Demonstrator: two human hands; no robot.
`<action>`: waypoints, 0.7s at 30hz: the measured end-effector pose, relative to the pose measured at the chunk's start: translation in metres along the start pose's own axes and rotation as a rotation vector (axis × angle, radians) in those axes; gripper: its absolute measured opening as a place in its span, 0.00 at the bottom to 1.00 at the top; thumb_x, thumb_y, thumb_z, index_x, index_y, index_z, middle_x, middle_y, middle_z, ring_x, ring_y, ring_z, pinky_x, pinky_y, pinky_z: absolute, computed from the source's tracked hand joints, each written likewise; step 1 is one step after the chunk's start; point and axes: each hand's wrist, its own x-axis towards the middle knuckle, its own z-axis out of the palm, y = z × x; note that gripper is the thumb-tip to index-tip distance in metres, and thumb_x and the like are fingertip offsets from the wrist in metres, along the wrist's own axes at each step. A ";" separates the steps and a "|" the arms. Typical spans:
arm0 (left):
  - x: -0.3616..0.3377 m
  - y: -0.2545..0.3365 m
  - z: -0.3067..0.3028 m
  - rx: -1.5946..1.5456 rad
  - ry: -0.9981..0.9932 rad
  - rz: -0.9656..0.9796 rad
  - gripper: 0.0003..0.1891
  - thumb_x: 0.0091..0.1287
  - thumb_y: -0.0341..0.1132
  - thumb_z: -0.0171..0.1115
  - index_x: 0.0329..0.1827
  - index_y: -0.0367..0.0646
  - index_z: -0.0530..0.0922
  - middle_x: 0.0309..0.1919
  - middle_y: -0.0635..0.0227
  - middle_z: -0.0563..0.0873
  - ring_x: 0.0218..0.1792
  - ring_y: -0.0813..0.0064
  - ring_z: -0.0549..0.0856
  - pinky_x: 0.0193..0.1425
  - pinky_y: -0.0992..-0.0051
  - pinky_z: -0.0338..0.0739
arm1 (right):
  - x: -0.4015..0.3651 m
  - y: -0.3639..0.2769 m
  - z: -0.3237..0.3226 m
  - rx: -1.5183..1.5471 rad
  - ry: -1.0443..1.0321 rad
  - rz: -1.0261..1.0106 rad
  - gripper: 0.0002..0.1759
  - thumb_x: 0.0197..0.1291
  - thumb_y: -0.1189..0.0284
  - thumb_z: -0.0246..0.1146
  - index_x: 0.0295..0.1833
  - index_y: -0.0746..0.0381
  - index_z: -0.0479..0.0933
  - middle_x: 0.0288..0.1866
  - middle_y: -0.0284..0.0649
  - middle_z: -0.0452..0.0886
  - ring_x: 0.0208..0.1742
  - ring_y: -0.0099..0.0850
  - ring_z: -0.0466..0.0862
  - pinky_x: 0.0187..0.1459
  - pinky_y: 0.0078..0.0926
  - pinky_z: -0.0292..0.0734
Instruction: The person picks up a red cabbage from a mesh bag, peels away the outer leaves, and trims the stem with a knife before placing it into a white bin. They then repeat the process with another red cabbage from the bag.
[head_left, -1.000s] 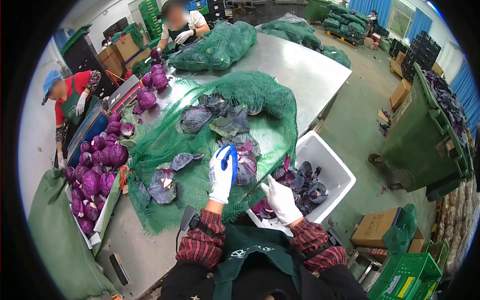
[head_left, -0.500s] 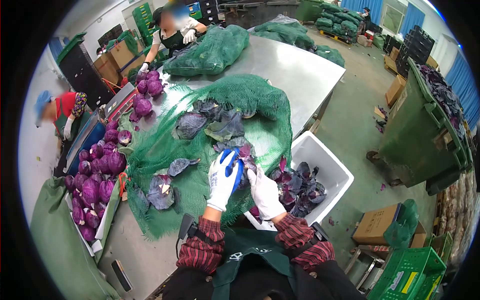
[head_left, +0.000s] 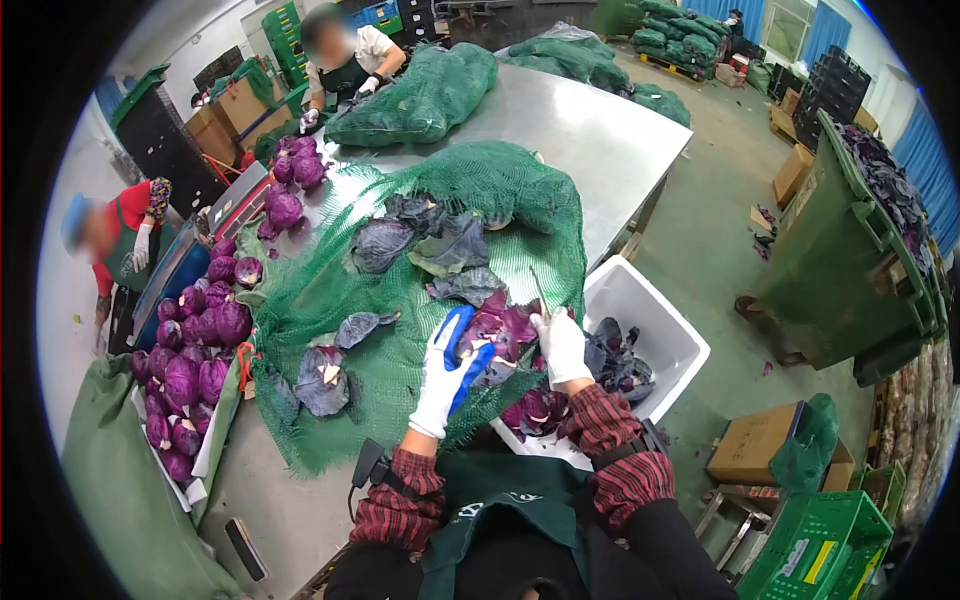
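Note:
My left hand [head_left: 446, 372], in a white glove with blue palm, grips a purple cabbage [head_left: 492, 335] from its left side. Just right of it, my right hand [head_left: 562, 347], in a white glove, is closed at the cabbage's loose outer leaf; a thin stalk or blade sticks up from its fingers, too small to name. Beneath lies a green mesh sack [head_left: 400, 330] with dark outer leaves and more cabbages [head_left: 380, 246] on it. A white box [head_left: 680, 345] holding torn purple leaves [head_left: 615, 360] stands to the right, below the table's edge.
Purple cabbages [head_left: 182, 382] fill a container at the left. Full green sacks [head_left: 415, 100] lie on the metal table [head_left: 600, 120]. Two co-workers [head_left: 350, 60] stand across and at the far left. A green bin [head_left: 830, 270] and green crate [head_left: 810, 545] are at the right.
My right hand has moved right and slightly up, away from my left hand. More of the cabbage shows, with a leaf spread outward. The co-worker across has drawn a hand back from the cabbages.

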 end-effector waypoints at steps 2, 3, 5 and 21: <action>-0.004 -0.002 0.001 -0.049 0.011 -0.051 0.31 0.62 0.37 0.70 0.67 0.35 0.71 0.65 0.54 0.74 0.65 0.62 0.74 0.71 0.68 0.65 | -0.011 -0.019 -0.017 0.014 0.111 -0.132 0.34 0.71 0.48 0.50 0.58 0.72 0.72 0.30 0.56 0.83 0.31 0.51 0.84 0.32 0.45 0.79; -0.005 -0.004 0.001 -0.048 0.010 -0.053 0.31 0.62 0.37 0.70 0.67 0.35 0.71 0.65 0.54 0.74 0.65 0.62 0.74 0.71 0.68 0.65 | -0.023 -0.041 -0.040 0.051 0.053 -0.179 0.34 0.72 0.49 0.49 0.63 0.71 0.70 0.28 0.56 0.82 0.30 0.51 0.84 0.31 0.45 0.78; -0.006 -0.006 0.004 0.117 0.040 0.059 0.31 0.61 0.37 0.71 0.67 0.37 0.72 0.64 0.53 0.74 0.65 0.59 0.74 0.71 0.66 0.66 | -0.045 -0.059 -0.051 0.161 -0.018 -0.370 0.34 0.73 0.50 0.48 0.66 0.70 0.68 0.27 0.56 0.81 0.29 0.51 0.84 0.30 0.46 0.78; -0.017 -0.013 -0.015 -0.203 0.093 -0.099 0.29 0.67 0.33 0.65 0.70 0.38 0.67 0.67 0.60 0.73 0.66 0.69 0.73 0.71 0.70 0.66 | -0.007 0.040 -0.003 0.012 0.061 0.037 0.18 0.69 0.57 0.54 0.42 0.63 0.76 0.31 0.55 0.83 0.36 0.53 0.84 0.39 0.48 0.78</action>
